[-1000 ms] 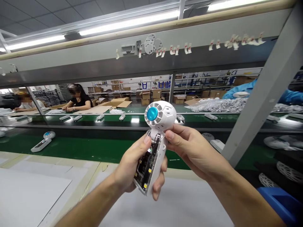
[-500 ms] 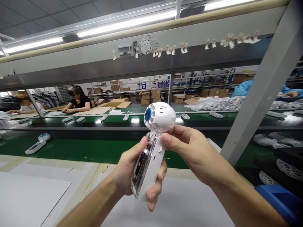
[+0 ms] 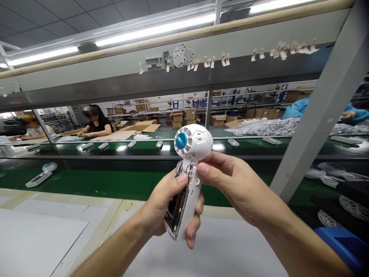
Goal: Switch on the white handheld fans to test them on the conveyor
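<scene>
Upright but tilted, a white handheld fan (image 3: 187, 215) is held in front of me, with a round vented head and a blue disc facing left. A clear cover on its handle shows a dark circuit board beneath. My left hand (image 3: 165, 196) wraps round the handle, its thumb pressed on the clear cover near the neck and its fingers curled behind. My right hand (image 3: 227, 175) pinches the handle's upper right edge just under the head, its thumb in front. The other right fingers are partly hidden behind the fan.
Another fan (image 3: 43, 175) lies on the green near belt (image 3: 115, 182) at left. White handle shells (image 3: 159, 144) lie along the far belt. White sheets (image 3: 37, 238) cover the bench. A metal post (image 3: 314, 104) stands at right, near a blue bin (image 3: 343, 246). Co-workers sit across.
The fan has turned so its blue disc and clear cover face me more. My left thumb has shifted up the cover. Near-belt fan moved left; far-belt shells moved right.
</scene>
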`<control>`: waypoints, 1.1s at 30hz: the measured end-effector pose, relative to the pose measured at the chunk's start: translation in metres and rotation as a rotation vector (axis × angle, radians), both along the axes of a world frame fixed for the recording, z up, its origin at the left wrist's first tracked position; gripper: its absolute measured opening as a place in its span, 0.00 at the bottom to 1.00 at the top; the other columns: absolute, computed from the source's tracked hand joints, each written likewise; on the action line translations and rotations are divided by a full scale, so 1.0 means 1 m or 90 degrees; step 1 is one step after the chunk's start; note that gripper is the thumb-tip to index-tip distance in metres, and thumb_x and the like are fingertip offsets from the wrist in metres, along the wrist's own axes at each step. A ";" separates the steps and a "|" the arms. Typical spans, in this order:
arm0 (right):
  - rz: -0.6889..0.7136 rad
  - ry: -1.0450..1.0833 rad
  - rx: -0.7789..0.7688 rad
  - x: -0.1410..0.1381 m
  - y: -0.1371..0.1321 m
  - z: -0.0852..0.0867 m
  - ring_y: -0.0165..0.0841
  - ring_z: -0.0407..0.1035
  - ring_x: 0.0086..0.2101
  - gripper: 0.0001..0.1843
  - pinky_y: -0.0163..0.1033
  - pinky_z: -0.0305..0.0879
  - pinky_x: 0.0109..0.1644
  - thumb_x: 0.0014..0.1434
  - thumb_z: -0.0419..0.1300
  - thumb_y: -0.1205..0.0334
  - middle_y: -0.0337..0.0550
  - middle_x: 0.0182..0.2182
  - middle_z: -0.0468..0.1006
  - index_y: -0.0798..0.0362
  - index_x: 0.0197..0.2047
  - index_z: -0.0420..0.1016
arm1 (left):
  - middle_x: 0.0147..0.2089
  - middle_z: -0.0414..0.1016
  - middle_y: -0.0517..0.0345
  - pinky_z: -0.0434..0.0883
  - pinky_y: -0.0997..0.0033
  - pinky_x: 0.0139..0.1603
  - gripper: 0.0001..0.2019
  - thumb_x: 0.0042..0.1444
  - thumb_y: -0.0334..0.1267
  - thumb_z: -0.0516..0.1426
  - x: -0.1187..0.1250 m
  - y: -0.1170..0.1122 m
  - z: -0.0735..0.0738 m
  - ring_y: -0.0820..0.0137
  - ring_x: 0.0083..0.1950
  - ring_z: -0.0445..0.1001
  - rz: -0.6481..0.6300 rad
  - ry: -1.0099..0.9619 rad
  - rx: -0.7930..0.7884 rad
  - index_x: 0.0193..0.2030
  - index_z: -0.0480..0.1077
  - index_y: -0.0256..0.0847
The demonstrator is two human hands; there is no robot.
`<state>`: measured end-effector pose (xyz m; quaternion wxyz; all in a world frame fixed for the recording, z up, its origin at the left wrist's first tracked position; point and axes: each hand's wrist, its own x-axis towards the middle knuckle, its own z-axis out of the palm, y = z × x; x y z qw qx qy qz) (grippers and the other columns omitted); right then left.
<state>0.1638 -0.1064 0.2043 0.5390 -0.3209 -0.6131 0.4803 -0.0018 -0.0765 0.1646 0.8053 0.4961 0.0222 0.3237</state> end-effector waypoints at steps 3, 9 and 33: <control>0.013 0.006 0.004 0.001 0.000 0.000 0.39 0.76 0.49 0.22 0.39 0.72 0.54 0.60 0.69 0.51 0.45 0.47 0.83 0.50 0.55 0.80 | 0.30 0.74 0.57 0.75 0.71 0.18 0.17 0.65 0.54 0.54 0.000 -0.001 -0.001 0.72 0.20 0.74 0.020 0.006 0.019 0.43 0.63 0.39; 0.037 -0.009 0.009 0.004 -0.001 0.000 0.42 0.75 0.52 0.20 0.40 0.73 0.53 0.61 0.68 0.50 0.45 0.50 0.82 0.49 0.53 0.81 | 0.30 0.74 0.57 0.75 0.71 0.18 0.17 0.67 0.54 0.50 0.000 0.000 -0.003 0.72 0.19 0.74 0.001 -0.004 0.018 0.46 0.62 0.40; 0.011 -0.060 0.034 0.004 -0.004 0.000 0.36 0.77 0.48 0.17 0.37 0.71 0.55 0.65 0.64 0.49 0.40 0.44 0.84 0.47 0.52 0.83 | 0.27 0.73 0.56 0.75 0.72 0.18 0.24 0.64 0.58 0.53 -0.002 0.001 0.000 0.72 0.19 0.73 -0.059 0.004 -0.002 0.38 0.69 0.34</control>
